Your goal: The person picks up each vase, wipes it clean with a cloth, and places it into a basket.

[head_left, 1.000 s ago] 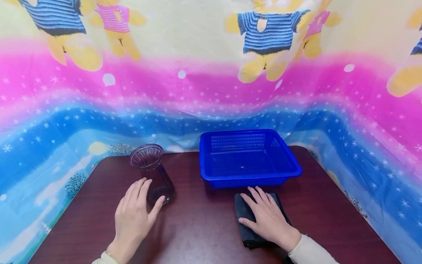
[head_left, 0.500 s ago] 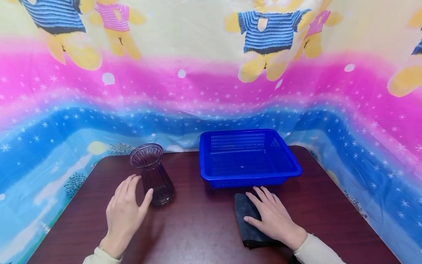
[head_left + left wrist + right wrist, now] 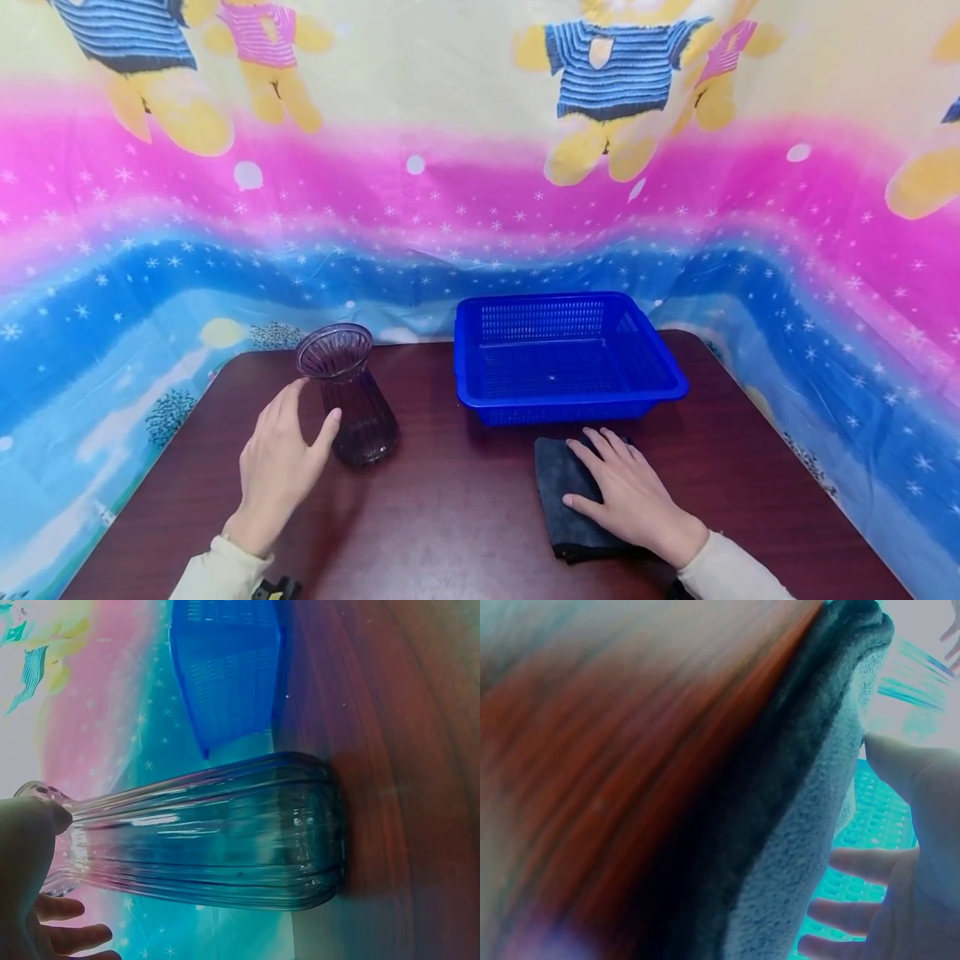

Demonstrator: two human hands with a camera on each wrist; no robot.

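A ribbed, purple-tinted glass vase (image 3: 362, 421) with a flared mouth stands upright on the left of the table. Just left of it is my left hand (image 3: 276, 462), thumb and fingers spread apart, at the height of the vase's neck. In the left wrist view the thumb (image 3: 52, 816) overlaps the neck of the vase (image 3: 210, 832), and the other fingers extend beneath it. My right hand (image 3: 637, 492) lies over a folded dark grey cloth (image 3: 557, 500), its fingers extended. The cloth's thick folded edge (image 3: 802, 795) fills the middle of the right wrist view.
Behind the cloth sits a blue plastic basket (image 3: 570, 407) with perforated walls, near the table's back edge. The dark red wooden table (image 3: 442, 517) is enclosed by a printed curtain (image 3: 420, 208) on the back and sides. A small black device (image 3: 277, 588) shows by the left sleeve.
My left hand has shifted left off the front of the vase, then slightly up toward its neck. The right hand has slid a little to the right over the cloth.
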